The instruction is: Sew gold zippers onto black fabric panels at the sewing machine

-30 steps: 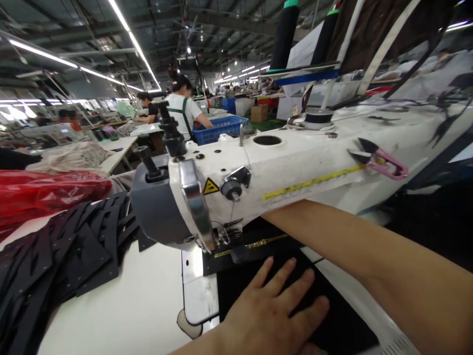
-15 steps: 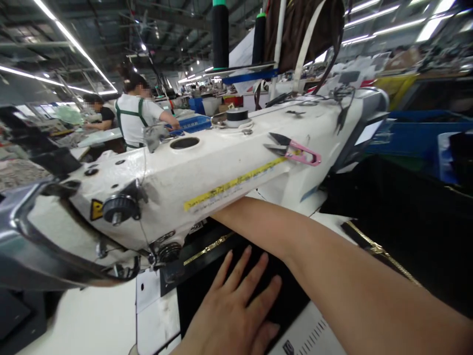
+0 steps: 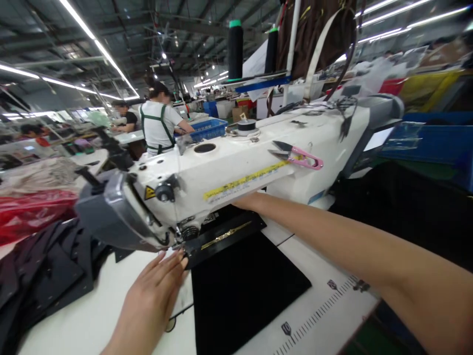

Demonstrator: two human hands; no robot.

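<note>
A black fabric panel (image 3: pixel 244 296) lies on the sewing machine bed, with a black strip (image 3: pixel 207 254) carrying a gold zipper (image 3: pixel 225 236) along its far edge. My left hand (image 3: pixel 158 281) rests beside the needle area, fingers stretched out and close together, their tips at the near end of the strip. Its thumb is hidden. My right hand (image 3: pixel 251 201) reaches under the arm of the white sewing machine (image 3: pixel 236 162), by the far end of the strip; the machine hides its fingers.
Pink-handled thread snips (image 3: pixel 301 157) sit on the machine arm. Dark cut pieces (image 3: pixel 48 271) are stacked at left, near a red plastic bag (image 3: pixel 37 212). Printed ruler marks (image 3: pixel 314 313) run along the front edge. A co-worker (image 3: pixel 158 121) stands beyond, near a blue crate (image 3: pixel 209 129).
My left hand has left the black fabric, moving left to the needle area, and its fingers have come together. The view has shifted left; my right arm still reaches under the machine.
</note>
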